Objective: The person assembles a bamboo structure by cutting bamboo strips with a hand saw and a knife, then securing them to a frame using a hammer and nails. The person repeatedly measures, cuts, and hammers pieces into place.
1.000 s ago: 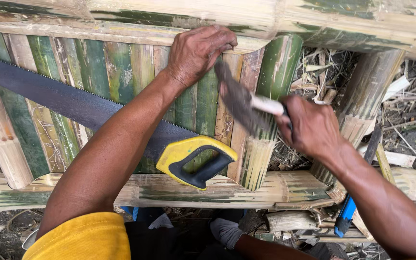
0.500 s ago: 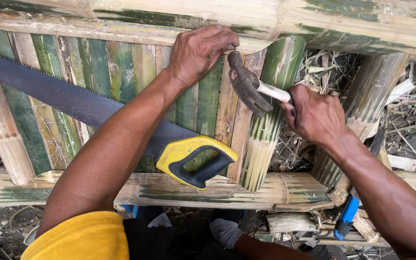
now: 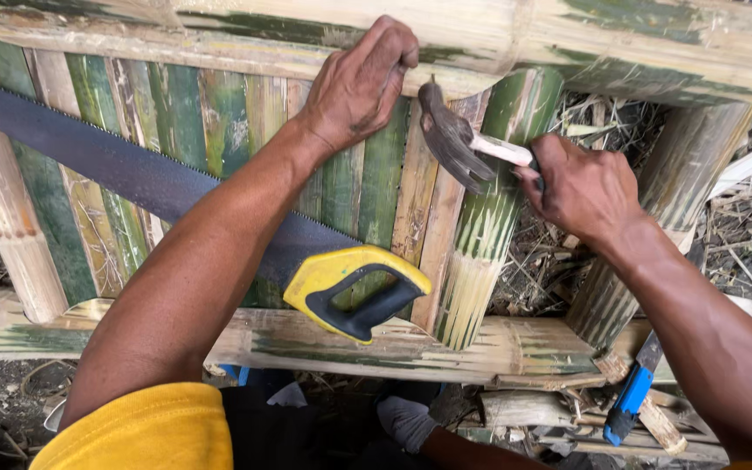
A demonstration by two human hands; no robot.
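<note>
My left hand (image 3: 363,83) presses with closed fingers on the top bamboo rail (image 3: 567,43), at the upper end of the green and tan bamboo slats (image 3: 219,122); whether it pinches something small I cannot tell. My right hand (image 3: 585,187) grips a claw hammer (image 3: 454,139) by its pale handle. The dark hammer head hovers just right of my left hand, close to the rail. A handsaw (image 3: 132,174) with a yellow and black grip (image 3: 354,287) lies flat across the slats under my left forearm.
The slats sit in a frame of thick bamboo poles (image 3: 10,226), with a lower rail (image 3: 446,344) near me. A blue-handled tool (image 3: 633,392) lies at the lower right. Dry bamboo scraps (image 3: 741,235) litter the ground on the right. Another person's gloved hand (image 3: 406,422) shows below the frame.
The hammer has swung up and left toward the top rail beside my left hand. My left hand and the saw have stayed put.
</note>
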